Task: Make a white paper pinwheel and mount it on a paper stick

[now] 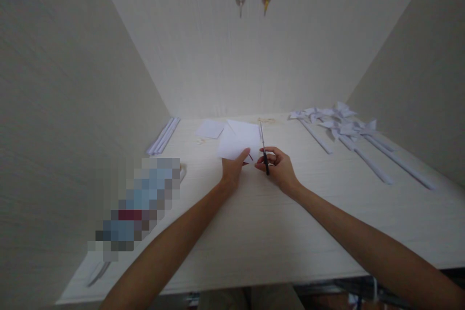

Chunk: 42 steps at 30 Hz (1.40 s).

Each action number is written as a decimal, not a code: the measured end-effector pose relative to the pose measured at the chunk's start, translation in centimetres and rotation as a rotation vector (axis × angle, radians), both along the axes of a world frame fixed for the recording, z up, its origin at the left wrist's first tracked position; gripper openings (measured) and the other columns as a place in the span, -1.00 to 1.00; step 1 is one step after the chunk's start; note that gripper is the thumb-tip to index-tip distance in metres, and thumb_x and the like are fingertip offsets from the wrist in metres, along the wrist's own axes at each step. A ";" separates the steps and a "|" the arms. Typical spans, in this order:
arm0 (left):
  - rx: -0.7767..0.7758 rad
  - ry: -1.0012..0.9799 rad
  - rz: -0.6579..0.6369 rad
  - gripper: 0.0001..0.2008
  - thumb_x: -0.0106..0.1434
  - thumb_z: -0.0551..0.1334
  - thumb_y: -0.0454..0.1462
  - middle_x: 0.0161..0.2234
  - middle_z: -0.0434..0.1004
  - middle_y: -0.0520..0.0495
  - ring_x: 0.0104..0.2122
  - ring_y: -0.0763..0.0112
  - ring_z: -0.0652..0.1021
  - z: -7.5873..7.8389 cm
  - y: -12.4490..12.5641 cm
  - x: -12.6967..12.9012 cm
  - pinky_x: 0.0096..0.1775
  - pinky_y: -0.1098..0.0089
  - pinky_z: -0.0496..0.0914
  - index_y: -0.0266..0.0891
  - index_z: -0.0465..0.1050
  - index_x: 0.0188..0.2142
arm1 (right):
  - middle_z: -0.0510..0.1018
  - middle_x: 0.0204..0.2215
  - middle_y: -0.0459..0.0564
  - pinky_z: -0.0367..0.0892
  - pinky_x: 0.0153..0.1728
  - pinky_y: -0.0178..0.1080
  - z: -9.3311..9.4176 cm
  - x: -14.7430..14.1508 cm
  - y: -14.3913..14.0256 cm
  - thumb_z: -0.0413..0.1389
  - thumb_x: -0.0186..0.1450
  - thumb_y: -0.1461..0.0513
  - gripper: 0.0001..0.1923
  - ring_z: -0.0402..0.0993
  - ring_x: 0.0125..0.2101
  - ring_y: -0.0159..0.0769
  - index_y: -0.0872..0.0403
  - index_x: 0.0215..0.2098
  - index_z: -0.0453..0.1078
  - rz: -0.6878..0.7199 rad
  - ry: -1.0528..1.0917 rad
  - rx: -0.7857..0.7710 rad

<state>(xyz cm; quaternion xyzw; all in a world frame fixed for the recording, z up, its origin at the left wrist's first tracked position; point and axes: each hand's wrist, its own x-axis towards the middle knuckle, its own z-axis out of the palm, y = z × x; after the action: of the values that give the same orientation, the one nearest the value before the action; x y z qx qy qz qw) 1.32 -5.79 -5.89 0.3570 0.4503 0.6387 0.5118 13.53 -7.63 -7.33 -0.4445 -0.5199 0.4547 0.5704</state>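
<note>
A white sheet of paper (238, 135) is pinched in my left hand (234, 167), the thumb on top and the other fingers hidden beneath. A slanting line, perhaps a slit or crease, runs in from the sheet's far left corner. By the thumb a thin dark red mark or object shows, too small to tell which. My right hand (278, 164) holds a pair of scissors (266, 161) by the black handles, just right of the sheet, with the narrow blades pointing away from me.
Another white paper square (210, 129) lies behind left. Rolled paper sticks (164, 135) rest at the far left, and a blurred-out item (143, 203) is nearer. White paper pinwheels (341, 123) on sticks spread across the right. Two round hooks hang on the back wall (196, 48).
</note>
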 end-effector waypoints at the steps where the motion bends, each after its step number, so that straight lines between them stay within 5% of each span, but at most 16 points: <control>1: 0.004 0.005 -0.002 -0.59 -0.16 0.32 -0.32 -0.28 0.49 -0.12 -0.38 0.35 0.51 0.0 0.0 0.0 -0.45 0.42 0.43 -0.27 0.37 -0.24 | 0.47 -0.59 -0.14 0.23 -0.52 -0.33 0.0 0.0 0.0 0.27 -0.17 0.26 -0.53 0.36 -0.57 -0.42 0.09 -0.28 0.27 0.003 0.007 -0.001; 31: -0.004 0.113 -0.092 -0.66 -0.16 0.32 -0.26 -0.37 0.50 -0.09 -0.44 0.40 0.50 0.2 -0.7 0.2 -0.49 0.45 0.42 -0.31 0.42 -0.33 | 0.43 -0.65 -0.19 0.15 -0.61 -0.40 0.5 -0.2 -0.1 0.31 -0.25 0.24 -0.50 0.28 -0.66 -0.50 0.10 -0.34 0.27 -0.072 0.161 -0.032; 42: -0.019 0.171 -0.120 -0.74 -0.15 0.30 -0.26 -0.38 0.52 -0.09 -0.45 0.38 0.51 0.4 -0.9 0.2 -0.51 0.45 0.42 -0.32 0.43 -0.40 | 0.45 -0.69 -0.19 0.20 -0.61 -0.40 0.6 -0.3 -0.2 0.30 -0.24 0.24 -0.51 0.39 -0.62 -0.41 0.09 -0.36 0.24 -0.077 0.217 -0.045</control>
<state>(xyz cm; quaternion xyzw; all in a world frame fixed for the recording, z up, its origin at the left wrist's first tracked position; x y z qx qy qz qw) 1.52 -6.73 -5.44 0.4315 0.4761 0.5700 0.5120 13.28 -7.80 -6.77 -0.4252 -0.4271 0.4894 0.6303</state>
